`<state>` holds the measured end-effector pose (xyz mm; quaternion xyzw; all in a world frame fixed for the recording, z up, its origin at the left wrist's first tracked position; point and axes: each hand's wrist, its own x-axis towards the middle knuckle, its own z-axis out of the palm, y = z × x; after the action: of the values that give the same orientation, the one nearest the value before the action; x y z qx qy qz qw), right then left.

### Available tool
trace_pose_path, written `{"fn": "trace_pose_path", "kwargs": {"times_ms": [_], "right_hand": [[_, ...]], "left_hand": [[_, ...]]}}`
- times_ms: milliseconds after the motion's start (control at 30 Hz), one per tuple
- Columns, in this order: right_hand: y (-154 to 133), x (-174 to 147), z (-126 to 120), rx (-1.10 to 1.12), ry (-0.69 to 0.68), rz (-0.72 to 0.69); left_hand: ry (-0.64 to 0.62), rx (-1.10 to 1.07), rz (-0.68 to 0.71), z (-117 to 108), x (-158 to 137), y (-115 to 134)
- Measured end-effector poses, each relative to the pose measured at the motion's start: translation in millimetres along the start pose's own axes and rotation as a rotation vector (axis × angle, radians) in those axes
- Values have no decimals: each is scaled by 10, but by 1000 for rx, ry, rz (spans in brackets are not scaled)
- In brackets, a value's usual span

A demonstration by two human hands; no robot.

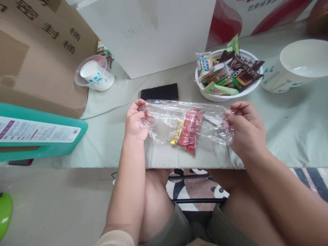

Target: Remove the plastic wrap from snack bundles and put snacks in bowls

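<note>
A sheet of clear plastic wrap (164,118) is stretched between my two hands, just above the table's front part. My left hand (137,119) pinches its left end, and my right hand (247,128) grips the bunched right end. Below the film, and seen partly through it, lie a red snack packet (190,131) and a narrow yellow packet (178,133) side by side. Whether the film touches them I cannot tell. A black phone (160,92) lies flat just beyond the film's far edge.
Behind my right hand stands a white bowl (225,98) heaped with wrapped snacks, beside a large white tub (294,68). Cups (102,82) stand at the back left near a cardboard box (48,68). A teal container (43,143) is at left; a white box (159,41) stands behind.
</note>
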<state>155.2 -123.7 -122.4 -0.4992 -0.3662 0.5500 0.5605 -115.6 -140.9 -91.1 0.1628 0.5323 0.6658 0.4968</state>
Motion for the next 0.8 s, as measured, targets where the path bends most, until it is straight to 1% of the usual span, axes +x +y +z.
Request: {"fn": "trace_pose_path", "kwargs": {"times_ms": [267,467,633,800], "right_hand": [[-4,-12,6,5,-29,44],[43,8,-64,8,-138,31],[45,-11,-29,8,-124,28],[16,-34,26,13,-47,16]], "left_hand": [[16,-76,14,-8,17,-3],[51,-84,34,-3,26,-13],[123,-139,9,38,10,15],[118,-146,-12,47,1,25]]}}
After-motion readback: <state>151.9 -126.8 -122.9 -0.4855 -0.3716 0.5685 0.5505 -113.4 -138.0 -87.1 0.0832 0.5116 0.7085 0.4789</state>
